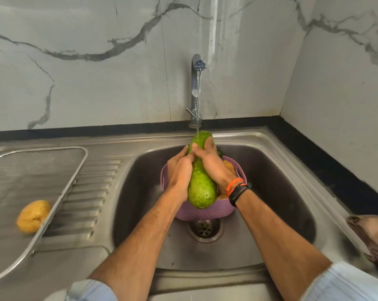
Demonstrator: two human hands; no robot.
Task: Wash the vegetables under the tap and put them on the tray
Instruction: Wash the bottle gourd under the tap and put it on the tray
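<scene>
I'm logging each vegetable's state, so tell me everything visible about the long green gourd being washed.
The long green gourd is pale green with faint speckles and a smooth, wet-looking skin, narrower in the middle and bulbous at the near end. It is held lengthwise above the purple basket in the sink, far end under the tap's running stream. The left hand and right hand grip its middle from either side.

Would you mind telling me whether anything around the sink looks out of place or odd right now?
Nothing looks spilled or damaged. Both hands, left hand and right hand, grip the green gourd under the tap stream, above the purple basket. One yellow vegetable lies on the tray. A brown cloth lies crumpled at the sink's right edge.
</scene>
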